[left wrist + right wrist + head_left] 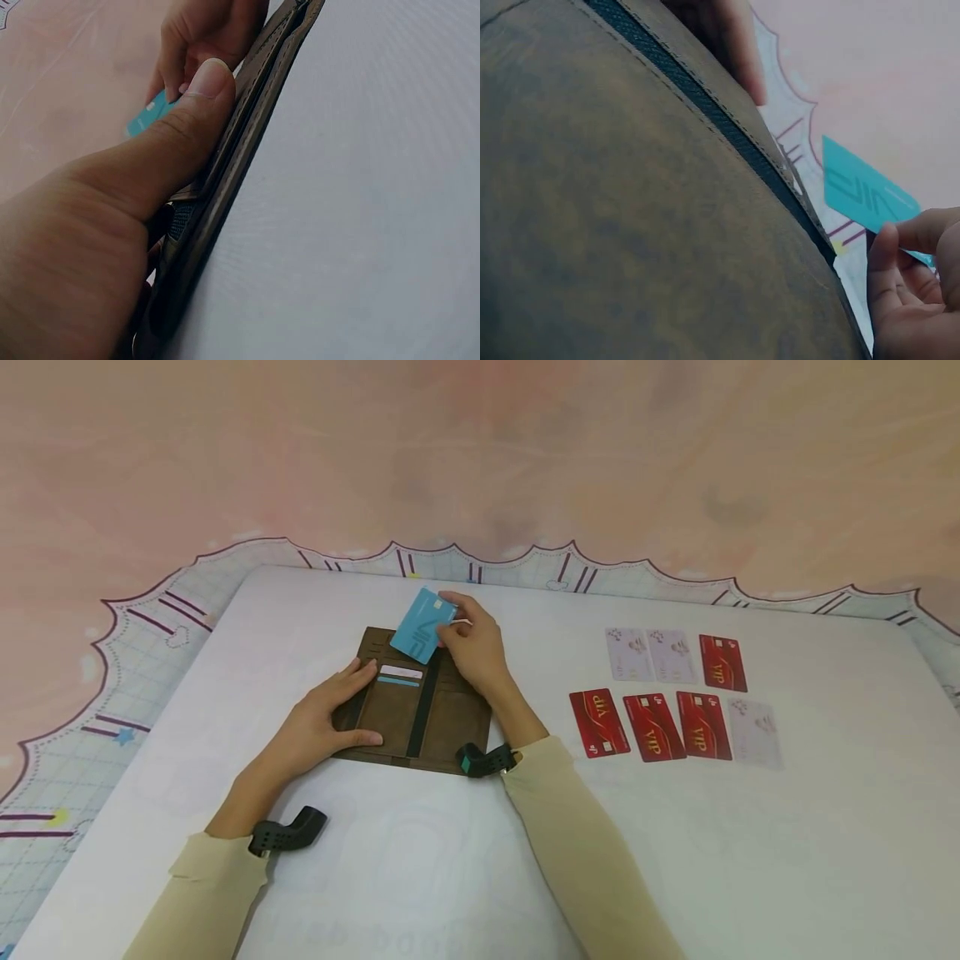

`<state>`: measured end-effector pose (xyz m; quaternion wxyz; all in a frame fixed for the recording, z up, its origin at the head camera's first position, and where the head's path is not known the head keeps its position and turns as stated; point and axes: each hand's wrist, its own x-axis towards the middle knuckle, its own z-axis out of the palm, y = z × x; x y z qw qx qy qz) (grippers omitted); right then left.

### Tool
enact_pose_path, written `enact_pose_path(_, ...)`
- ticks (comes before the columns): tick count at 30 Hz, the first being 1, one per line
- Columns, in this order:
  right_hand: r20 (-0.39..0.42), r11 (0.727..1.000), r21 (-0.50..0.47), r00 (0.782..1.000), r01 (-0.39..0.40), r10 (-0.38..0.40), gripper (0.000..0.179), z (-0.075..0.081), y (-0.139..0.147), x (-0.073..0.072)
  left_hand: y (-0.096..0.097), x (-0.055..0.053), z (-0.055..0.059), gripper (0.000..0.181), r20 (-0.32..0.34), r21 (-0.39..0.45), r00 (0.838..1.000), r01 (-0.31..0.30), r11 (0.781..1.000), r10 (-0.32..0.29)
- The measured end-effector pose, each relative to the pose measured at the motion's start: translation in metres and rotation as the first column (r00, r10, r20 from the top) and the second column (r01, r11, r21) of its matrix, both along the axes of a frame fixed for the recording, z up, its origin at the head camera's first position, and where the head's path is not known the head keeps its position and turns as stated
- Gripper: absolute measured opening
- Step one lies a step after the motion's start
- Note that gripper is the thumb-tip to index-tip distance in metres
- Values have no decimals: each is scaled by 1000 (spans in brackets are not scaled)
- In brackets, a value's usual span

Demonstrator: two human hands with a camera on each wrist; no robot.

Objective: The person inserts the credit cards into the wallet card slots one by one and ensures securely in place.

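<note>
A brown wallet (382,714) lies spread out on the white table, a black elastic band running down its middle. My left hand (318,718) grips its left side, thumb over the inner face; the other fingers are partly hidden in the left wrist view. Between thumb and fingers, my right hand (476,643) pinches a blue VIP card (422,625) by its right edge, tilted above the wallet's top. In the right wrist view the blue card (866,191) shows beyond the leather. A white card (401,672) and another blue card (397,682) peek from the left-hand slots.
To the right, red VIP cards (655,727) and pale cards (671,656) lie in two rows on the table (420,860). A patterned cloth border (517,572) runs along the far edge. Black wrist cameras (288,833) sit on both wrists.
</note>
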<state>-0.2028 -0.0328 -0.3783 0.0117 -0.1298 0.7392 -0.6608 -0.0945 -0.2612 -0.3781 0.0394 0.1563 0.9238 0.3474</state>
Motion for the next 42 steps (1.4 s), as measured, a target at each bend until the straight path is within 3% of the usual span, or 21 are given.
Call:
enact_pose_path(13, -7, 992, 128, 1000, 3, -2, 44, -8, -2, -1, 0, 0, -1, 95, 14, 0, 1000, -10, 1000, 10)
enact_pose_path(28, -7, 989, 145, 1000, -15, 16, 44, -10, -3, -2, -4, -3, -8, 96, -29, 6, 1000, 3, 1000, -2)
enact_pose_path(36, -29, 969, 243, 998, -49, 58, 42, -8, -4, -2, -3, -3, -8, 95, -17, -1, 1000, -7, 1000, 7)
enact_pose_path(42, -21, 939, 334, 995, -84, 96, 42, -5, -7, -3, -3, -2, -8, 95, -7, -6, 1000, -6, 1000, 6)
